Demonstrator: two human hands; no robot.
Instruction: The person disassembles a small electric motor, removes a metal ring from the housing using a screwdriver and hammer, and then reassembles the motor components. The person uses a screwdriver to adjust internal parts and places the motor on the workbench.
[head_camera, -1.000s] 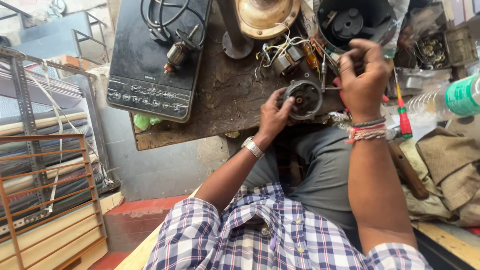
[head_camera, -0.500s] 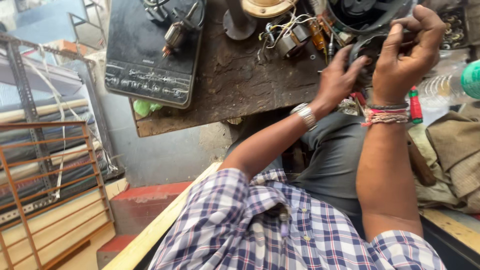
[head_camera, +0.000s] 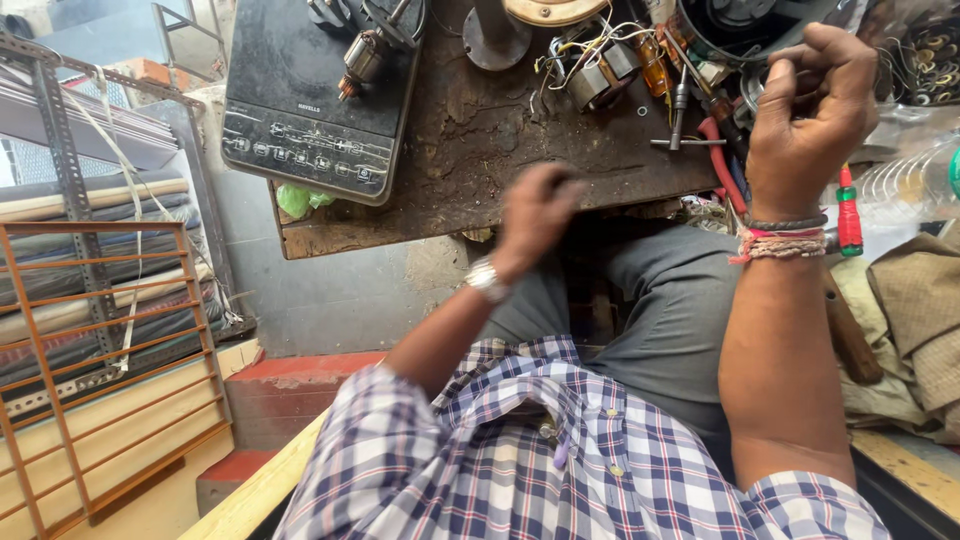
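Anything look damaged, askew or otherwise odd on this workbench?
Yes. The wooden bench top is worn and crumbling along its front edge. An induction cooktop lies on it with a bare motor armature on its glass. Loose wires and coils are strewn beside it.

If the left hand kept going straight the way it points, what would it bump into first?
Probably the bare patch of the worn wooden workbench just ahead of the blurred left hand. Farther along that line sits a cluster of small motor parts with loose wires, but depth is hard to judge from above.
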